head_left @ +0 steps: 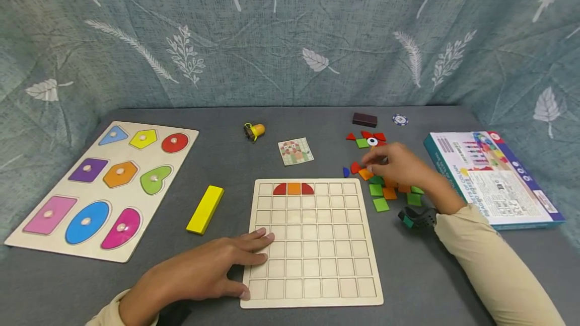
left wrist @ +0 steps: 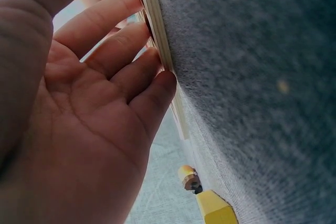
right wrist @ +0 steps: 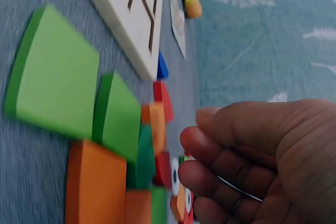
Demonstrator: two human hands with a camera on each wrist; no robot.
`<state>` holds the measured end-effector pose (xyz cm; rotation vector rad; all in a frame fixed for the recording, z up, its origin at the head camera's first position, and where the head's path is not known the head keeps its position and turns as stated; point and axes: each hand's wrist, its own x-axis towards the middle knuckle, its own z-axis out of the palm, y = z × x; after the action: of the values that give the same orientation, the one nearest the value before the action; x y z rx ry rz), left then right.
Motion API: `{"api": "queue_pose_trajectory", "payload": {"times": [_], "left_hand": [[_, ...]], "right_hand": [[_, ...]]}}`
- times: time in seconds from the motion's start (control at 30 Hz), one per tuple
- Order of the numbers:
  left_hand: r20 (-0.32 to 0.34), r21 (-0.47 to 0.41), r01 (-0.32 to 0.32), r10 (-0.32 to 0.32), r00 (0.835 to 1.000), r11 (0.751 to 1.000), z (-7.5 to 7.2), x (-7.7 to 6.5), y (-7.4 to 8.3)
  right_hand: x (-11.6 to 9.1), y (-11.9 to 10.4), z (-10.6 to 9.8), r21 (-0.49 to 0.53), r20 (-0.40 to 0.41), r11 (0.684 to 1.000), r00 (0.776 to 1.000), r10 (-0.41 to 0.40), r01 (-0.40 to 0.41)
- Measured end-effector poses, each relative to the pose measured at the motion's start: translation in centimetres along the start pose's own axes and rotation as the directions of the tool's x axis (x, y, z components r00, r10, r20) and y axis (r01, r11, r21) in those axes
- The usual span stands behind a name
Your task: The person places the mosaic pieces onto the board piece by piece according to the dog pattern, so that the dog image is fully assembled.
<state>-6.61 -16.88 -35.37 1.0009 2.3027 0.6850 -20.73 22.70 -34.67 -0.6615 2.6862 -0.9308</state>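
Observation:
A wooden grid board (head_left: 310,250) lies flat, with two red rounded pieces (head_left: 307,189) and an orange square (head_left: 294,188) between them in its top row. My left hand (head_left: 222,265) rests on the board's left edge, fingers spread and fairly straight; in the left wrist view its fingertips touch the board's side. Over the loose coloured pieces (head_left: 381,205) to the board's right hovers my right hand (head_left: 399,165). Its fingers are loosely bent, and in the right wrist view I see nothing between thumb and fingertips. Green squares (right wrist: 58,77) lie nearest that camera.
A knob puzzle board (head_left: 149,210) lies left, near a yellow block (head_left: 205,210). Behind the grid are a picture card (head_left: 295,151) and a small yellow-orange figure (head_left: 255,131). Farther right are a dark block (head_left: 364,119), a poker chip (head_left: 400,119) and a boxed game (head_left: 494,180).

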Motion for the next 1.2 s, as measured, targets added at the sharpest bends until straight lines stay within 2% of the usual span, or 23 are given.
{"api": "queue_pose_trajectory", "payload": {"times": [0.27, 0.5, 0.93, 1.2], "left_hand": [[0.005, -0.013, 0.025, -0.025, 1.000, 1.000, 0.1, -0.1, 0.1], [-0.001, -0.006, 0.022, -0.022, 1.000, 1.000, 0.1, -0.1, 0.0], [-0.005, -0.012, 0.020, -0.020, 1.000, 1.000, 0.2, -0.1, 0.0], [-0.016, -0.005, 0.018, -0.018, 1.000, 1.000, 0.2, -0.2, 0.1]], "right_hand": [[-0.1, 1.2, -0.2, -0.011, -0.016, 0.996, 0.996, 0.085, -0.085], [0.0, 1.3, 0.0, 0.000, -0.024, 0.997, 0.997, 0.072, -0.072], [0.1, 1.3, 0.2, -0.126, 0.008, 0.992, 0.999, 0.031, -0.029], [-0.2, 1.9, -0.5, -0.126, 0.006, 0.992, 1.000, 0.027, -0.026]]}}
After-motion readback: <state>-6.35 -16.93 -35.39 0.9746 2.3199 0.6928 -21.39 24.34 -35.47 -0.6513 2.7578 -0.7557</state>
